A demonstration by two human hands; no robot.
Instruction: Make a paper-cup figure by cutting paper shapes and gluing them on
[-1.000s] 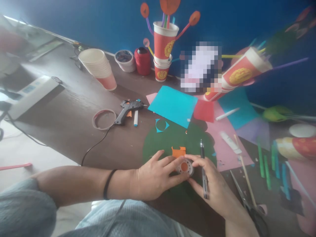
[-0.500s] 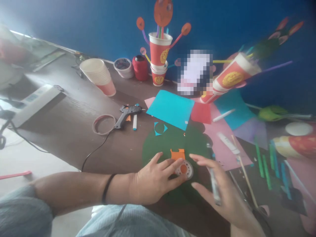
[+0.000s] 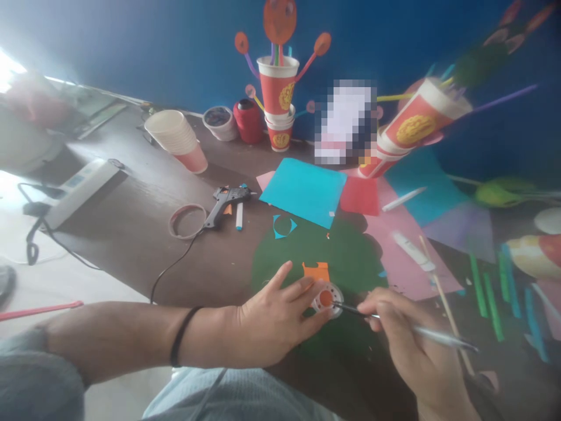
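Note:
A round white plastic ring (image 3: 336,311) with small holes lies on orange paper (image 3: 317,271), and orange shows through its centre. My left hand (image 3: 274,318) reaches in from the left, fingers spread. Its thumb and fingertips hold the ring down at the near and left edges. In my right hand (image 3: 405,333) a slim silver-and-black pen (image 3: 438,336) is pinched, its tip at the ring's centre opening. Beneath them is a large green paper sheet (image 3: 350,257). A cut-out blue paper scrap (image 3: 276,228) lies beyond my left hand.
A glue gun (image 3: 223,202) with a trailing cord and a tape roll (image 3: 170,222) lie to the left. Behind stand stacked paper cups (image 3: 177,137) and a decorated cup figure (image 3: 276,88). Blue paper (image 3: 302,190), pink paper (image 3: 407,269) and green straws (image 3: 477,286) lie around.
My right hand has turned and brought the pen's tip inside the ring; before, its fingers were apart beside the ring. My left hand stays on the ring. The view has shifted slightly.

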